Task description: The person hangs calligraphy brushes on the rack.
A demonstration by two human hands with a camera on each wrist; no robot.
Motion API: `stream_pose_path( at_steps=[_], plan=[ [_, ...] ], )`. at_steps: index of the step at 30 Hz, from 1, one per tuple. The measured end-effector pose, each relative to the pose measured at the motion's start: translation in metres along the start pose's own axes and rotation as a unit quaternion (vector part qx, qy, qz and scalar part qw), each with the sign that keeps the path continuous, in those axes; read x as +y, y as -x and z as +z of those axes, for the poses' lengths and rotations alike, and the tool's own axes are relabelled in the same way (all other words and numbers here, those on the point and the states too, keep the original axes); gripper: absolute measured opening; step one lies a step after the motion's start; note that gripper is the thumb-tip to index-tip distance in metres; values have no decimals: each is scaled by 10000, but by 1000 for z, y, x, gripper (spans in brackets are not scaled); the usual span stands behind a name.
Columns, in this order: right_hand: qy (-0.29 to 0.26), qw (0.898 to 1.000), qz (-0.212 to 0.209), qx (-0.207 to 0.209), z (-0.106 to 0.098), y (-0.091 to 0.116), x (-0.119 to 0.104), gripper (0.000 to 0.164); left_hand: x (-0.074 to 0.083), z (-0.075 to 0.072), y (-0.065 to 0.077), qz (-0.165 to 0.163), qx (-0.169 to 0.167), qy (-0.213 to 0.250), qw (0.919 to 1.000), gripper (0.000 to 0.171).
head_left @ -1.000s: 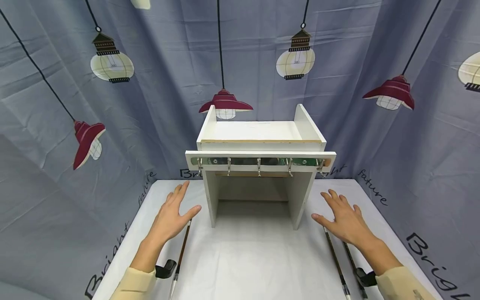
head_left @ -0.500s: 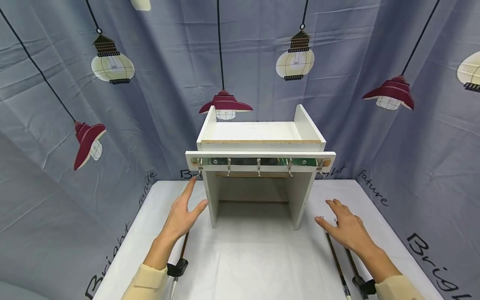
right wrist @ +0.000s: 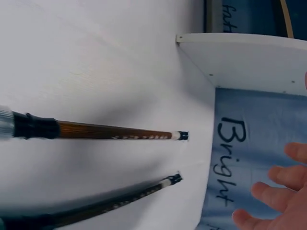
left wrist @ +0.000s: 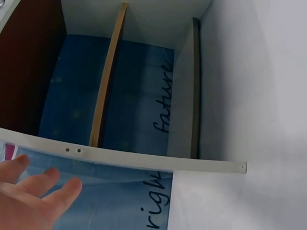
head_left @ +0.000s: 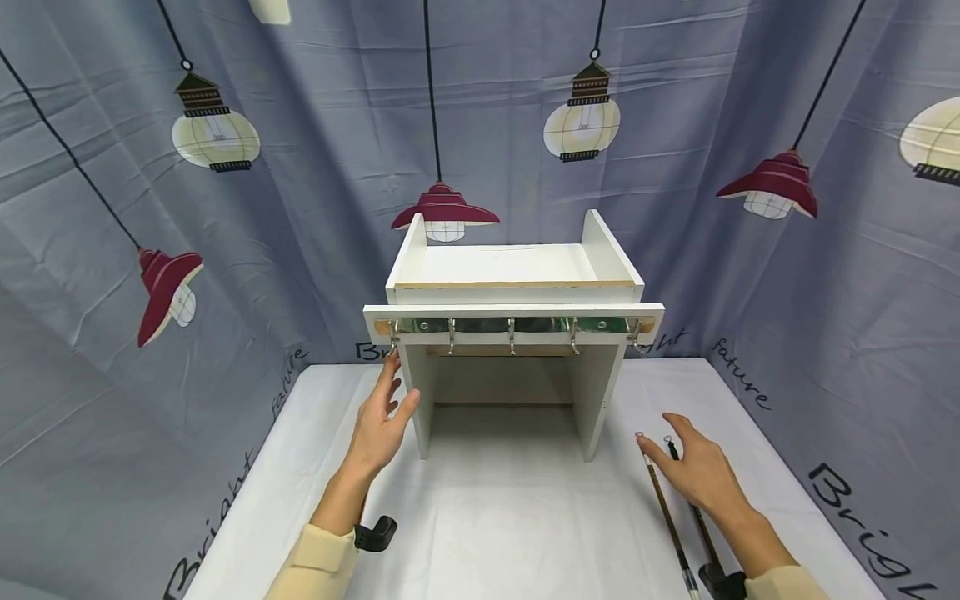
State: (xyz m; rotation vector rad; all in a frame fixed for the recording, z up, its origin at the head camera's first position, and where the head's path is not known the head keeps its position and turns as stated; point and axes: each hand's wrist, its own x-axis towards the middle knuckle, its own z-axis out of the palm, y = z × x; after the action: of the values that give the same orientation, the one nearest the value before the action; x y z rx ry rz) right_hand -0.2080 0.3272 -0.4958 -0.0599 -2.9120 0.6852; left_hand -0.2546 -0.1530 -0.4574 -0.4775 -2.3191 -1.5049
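Head view, from left to right: a person's left hand (head_left: 377,429), out of a cream sleeve (head_left: 315,567), is raised beside the left panel of a white, open-fronted wooden shelf unit (head_left: 513,294). Its index finger is extended, its thumb held well apart, and it grips nothing. Its fingertips come up to the leftmost of 5 curved silver metal hooks (head_left: 393,335); whether they touch, I cannot tell. The hooks sit along a shiny, greenish metal strip (head_left: 482,325) on the unit's white front board, and nothing hangs from any of them. The unit stands upright on a white cloth-covered table (head_left: 487,517).

To the right of the unit, and nearer, lie 2 slim brown-and-black rods with small loops at their far ends: the left rod (head_left: 664,508) and the right rod (head_left: 706,533), apart from each other. The right hand (head_left: 697,467) hangs above them, thumb and index finger wide apart, holding nothing; the right wrist view shows its fingers clear of both rods.

As far as can be judged, the work is barely begun. The unit is standing and its hooks are mounted; the 2 rods lie ungripped, so any lifting of them is left.
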Motion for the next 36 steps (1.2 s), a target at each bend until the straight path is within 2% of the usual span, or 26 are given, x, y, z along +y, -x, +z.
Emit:
stream_pose_path(
  at_steps=[7, 14, 19, 30, 36],
  plan=[
    [-197, 9988, 442, 77, 11, 5, 17, 89, -4, 6, -2, 34, -8, 241, 9997, 67],
    [-438, 9932, 764, 760, 25, 13, 26, 73, -5, 11, -2, -219, 184, 445, 9986, 65],
    [-550, 9881, 919, 1100, 33, 16, 29, 68, -7, 14, -3, -207, 328, 523, 9979, 63],
    [-552, 9840, 1370, 997, 48, 16, 43, 68, -9, 17, -6, -353, 539, 492, 9967, 58],
    [-446, 9802, 1517, 1193, 55, 11, 50, 62, -10, 18, -8, -353, 604, 373, 9969, 55]
  ],
)
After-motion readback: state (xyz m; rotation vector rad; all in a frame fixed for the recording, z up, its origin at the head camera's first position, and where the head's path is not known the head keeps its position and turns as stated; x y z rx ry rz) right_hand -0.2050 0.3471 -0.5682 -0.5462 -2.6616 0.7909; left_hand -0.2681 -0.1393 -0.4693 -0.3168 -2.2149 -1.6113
